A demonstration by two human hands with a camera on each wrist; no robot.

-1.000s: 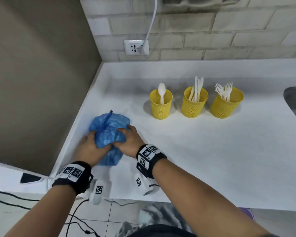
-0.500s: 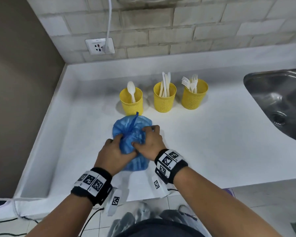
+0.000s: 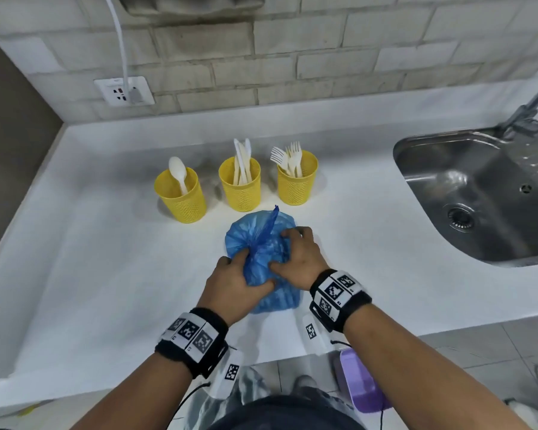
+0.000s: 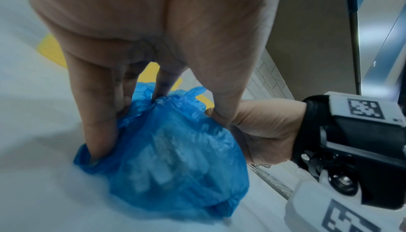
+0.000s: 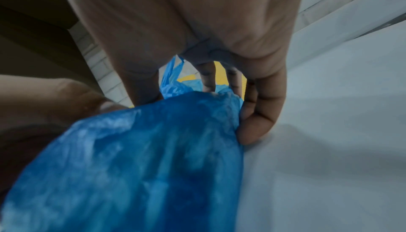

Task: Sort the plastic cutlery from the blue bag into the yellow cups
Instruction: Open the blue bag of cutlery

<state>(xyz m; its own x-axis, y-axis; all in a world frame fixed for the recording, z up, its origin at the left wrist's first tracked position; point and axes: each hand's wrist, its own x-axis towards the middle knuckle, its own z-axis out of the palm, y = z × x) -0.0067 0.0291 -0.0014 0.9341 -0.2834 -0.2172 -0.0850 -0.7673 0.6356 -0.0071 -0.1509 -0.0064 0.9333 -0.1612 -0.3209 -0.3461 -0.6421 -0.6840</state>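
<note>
head view above counter (image 3: 75, 274), wrist views close, sharing blue bag (image 3: 261, 243)

The white counter (image 3: 90, 274) lies bare from 7 to 10 o'clock of the blue bag (image 3: 261, 243) — a hand could pass there. At 12 o'clock three yellow cups (image 3: 243, 193) stand in a row close behind the bag, cutlery sticking up. Bare counter runs toward 3 o'clock, ending at the sink (image 3: 479, 197) — its tap (image 3: 528, 110) rises at 2 o'clock
</note>
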